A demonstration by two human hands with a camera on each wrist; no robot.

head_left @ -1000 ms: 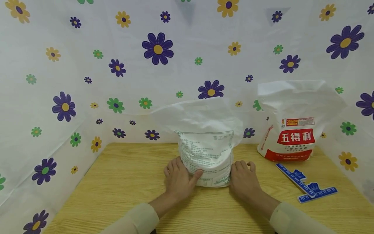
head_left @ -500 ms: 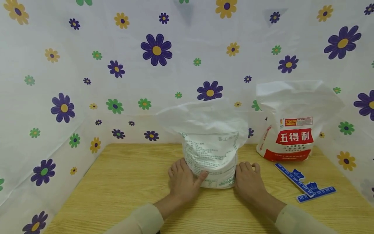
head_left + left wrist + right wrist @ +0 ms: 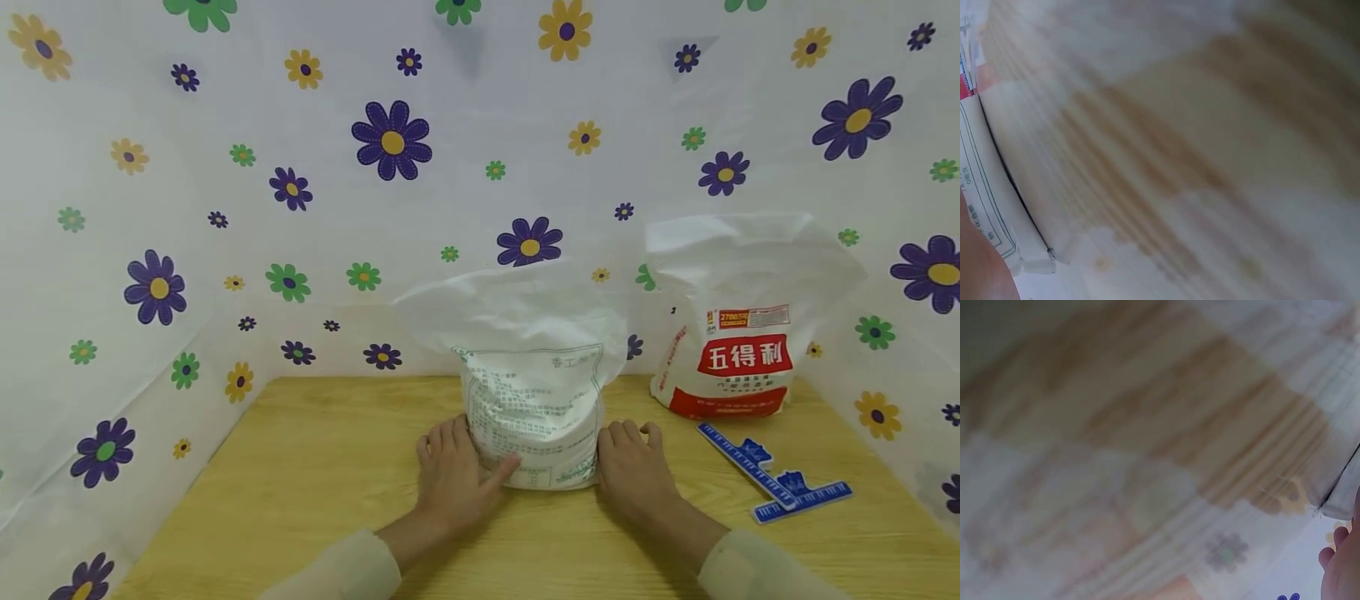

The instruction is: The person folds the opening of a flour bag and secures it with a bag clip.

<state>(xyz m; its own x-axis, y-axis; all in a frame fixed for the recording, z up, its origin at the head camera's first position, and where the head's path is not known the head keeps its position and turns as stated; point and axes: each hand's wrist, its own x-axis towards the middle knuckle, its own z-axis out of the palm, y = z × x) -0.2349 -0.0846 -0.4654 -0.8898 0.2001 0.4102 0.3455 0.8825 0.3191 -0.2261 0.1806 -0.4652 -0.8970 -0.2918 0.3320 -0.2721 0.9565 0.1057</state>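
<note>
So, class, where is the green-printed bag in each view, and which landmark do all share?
Head: the green-printed bag stands just below centre, between left hand and right hand.
Left wrist: part of the bag shows at the left edge.
Right wrist: only a corner, at the right edge.
Shared landmark: the wood-grained tabletop.

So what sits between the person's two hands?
In the head view, the green-printed bag stands between the left hand and right hand.

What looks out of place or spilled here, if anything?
Nothing looks spilled. One long blue piano-key-patterned clip lies askew, its end across a matching clip. The white, green-printed bag looks lopsided, its loose top jutting left.
</note>
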